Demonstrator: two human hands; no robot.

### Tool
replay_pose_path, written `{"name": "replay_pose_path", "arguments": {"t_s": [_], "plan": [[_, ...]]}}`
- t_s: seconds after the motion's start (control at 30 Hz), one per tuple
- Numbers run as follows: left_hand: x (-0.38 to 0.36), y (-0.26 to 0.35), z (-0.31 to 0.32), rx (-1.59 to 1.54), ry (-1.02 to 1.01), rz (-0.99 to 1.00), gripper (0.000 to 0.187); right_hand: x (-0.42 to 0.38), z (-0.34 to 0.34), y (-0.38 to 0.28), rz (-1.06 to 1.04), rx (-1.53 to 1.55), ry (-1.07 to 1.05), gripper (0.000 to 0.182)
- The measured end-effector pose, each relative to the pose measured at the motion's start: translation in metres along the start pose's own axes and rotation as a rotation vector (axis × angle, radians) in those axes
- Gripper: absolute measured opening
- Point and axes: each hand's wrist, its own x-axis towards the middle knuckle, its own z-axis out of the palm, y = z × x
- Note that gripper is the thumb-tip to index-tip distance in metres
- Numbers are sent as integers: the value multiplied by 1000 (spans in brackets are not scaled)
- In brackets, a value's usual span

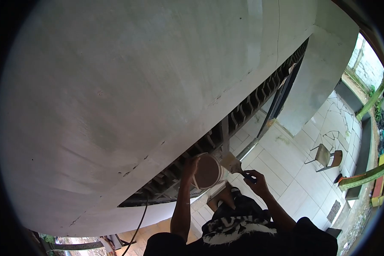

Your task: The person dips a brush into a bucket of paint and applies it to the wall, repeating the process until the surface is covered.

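A round bucket (208, 171) with brownish contents is in front of my body, beside the dark metal grille. My left hand (190, 167) grips the bucket at its left rim. On the bucket's right, my right hand (257, 181) is closed round the dark handle of a wide brush (231, 163). The brush head lies close to the bucket's right rim; whether they touch is not clear.
A large pale wall (136, 98) with cracks fills the upper left. The metal grille (243, 112) runs diagonally below it. A chair (324, 156) stands on the tiled floor (286, 166) at the right. A dark cable (141, 222) hangs at the lower left.
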Motion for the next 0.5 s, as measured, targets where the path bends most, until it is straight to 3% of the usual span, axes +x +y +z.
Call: {"name": "replay_pose_path", "arguments": {"t_s": [0.13,0.2,0.27,0.33,0.4,0.43,0.5], "plan": [[26,-42,-13,253,81,134,28,-8,8,6,4,35,14,34],[34,-62,-20,709,98,499,26,-14,10,3,46,34,9,35],[34,-72,-26,705,110,539,33,-20,9,-15,110,61,-23,36],[31,-66,-26,684,129,605,40,-25,7,-12,35,27,-47,37],[10,-45,-33,596,189,420,37,-29,4,-14,81,23,-103,37],[8,-43,-34,592,199,428,37,-31,4,-15,70,37,-109,37],[1,-44,-38,1178,401,665,32,-31,5,-15,53,50,-126,37]]}}
